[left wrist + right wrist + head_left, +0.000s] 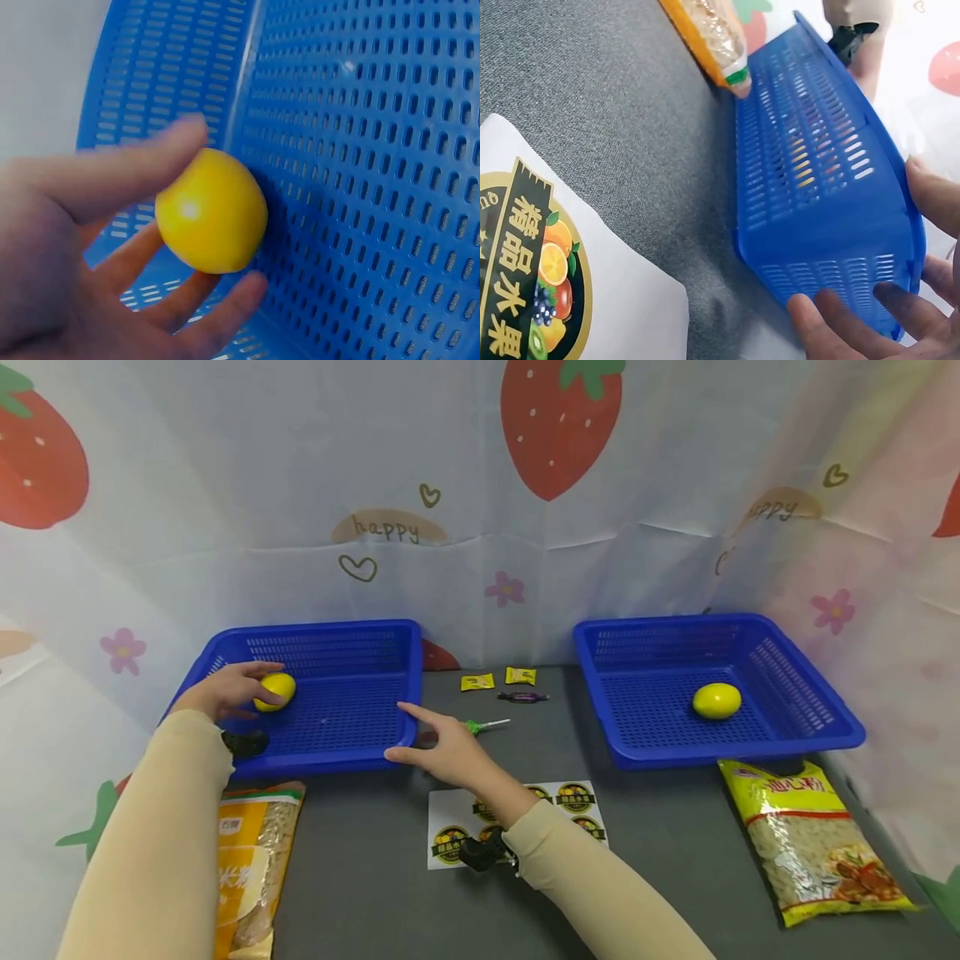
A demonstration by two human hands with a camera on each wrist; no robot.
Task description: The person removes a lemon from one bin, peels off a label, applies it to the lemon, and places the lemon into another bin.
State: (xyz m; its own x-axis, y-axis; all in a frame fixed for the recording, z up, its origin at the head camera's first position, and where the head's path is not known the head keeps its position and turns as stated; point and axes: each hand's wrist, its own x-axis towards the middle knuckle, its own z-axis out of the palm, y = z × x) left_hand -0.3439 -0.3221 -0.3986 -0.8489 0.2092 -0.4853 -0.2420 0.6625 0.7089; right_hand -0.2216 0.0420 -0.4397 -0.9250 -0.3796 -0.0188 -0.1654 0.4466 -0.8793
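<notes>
My left hand [231, 687] reaches into the left blue basket [322, 758] and grips a glossy yellow lemon [276, 691] by its left end. In the left wrist view, the lemon [214, 214] lies between thumb and fingers, close to the basket wall; the thumb is blurred. My right hand [442, 747] is at the basket's front right corner, fingers spread. In the right wrist view, its fingertips [810, 311] are beside the outside of the end wall, and a digit lies along the rim. A second lemon [716, 701] rests inside the right blue basket [742, 752].
A sheet of round fruit stickers [575, 797] lies under my right wrist. Behind are two yellow-wrapped candies [477, 682], a purple-wrapped candy [523, 697] and a green lollipop [474, 727]. Food bags stand at left [258, 860] and right [813, 843]. A strawberry-print curtain hangs behind.
</notes>
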